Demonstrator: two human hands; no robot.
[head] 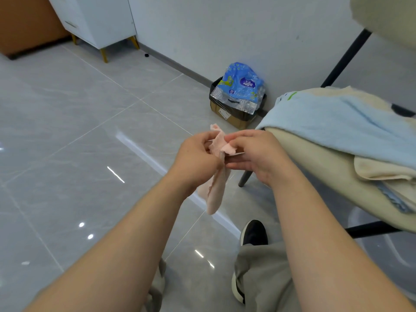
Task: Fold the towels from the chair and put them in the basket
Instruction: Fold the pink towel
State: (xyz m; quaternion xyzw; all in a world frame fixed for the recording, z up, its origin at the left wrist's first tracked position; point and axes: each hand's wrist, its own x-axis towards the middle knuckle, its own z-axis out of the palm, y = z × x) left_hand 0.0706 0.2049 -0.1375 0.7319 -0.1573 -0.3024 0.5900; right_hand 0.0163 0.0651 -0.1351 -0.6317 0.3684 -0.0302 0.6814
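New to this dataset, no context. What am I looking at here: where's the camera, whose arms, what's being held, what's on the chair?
There is one picture, from a wide-angle camera worn on a person's head, looking forward and down. There is no robot: the two bare arms are the wearer's own. The left hand and right hand together pinch the top of a small pink towel, which hangs limp above the tiled floor. To the right stands a beige chair with a light blue towel and a cream towel draped on it. By the wall sits a cardboard box with blue plastic packaging. No basket is in view.
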